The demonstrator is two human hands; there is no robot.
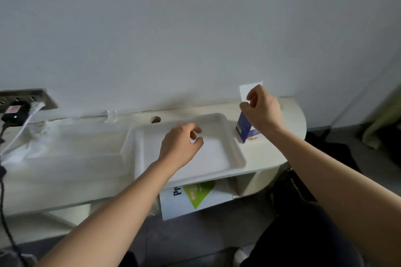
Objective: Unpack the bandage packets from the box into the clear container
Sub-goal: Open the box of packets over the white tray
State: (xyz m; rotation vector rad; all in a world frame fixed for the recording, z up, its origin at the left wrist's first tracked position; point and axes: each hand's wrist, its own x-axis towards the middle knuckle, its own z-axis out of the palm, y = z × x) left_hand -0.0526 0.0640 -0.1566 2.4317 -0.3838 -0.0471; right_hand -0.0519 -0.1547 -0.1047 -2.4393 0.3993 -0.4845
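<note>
My forearms reach forward over the pale bench (290,119) by the grey wall (195,28). My right fingers (253,95) pinch a white piece (249,89) standing out of the blue box (245,130) just below them. My left fingers (194,129) hang loosely curled, holding nothing, above the white tray (217,158); the clear container (76,143) lies to their left.

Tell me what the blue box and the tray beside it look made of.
Blue box: likely printed cardboard, matte, with crisp folded edges and printed faces; the right hand pinches a thin white piece above it. Tray: probably moulded plastic, smooth and whitish, with rounded corners and a raised rim; whether it is clear is hard to tell.
</note>
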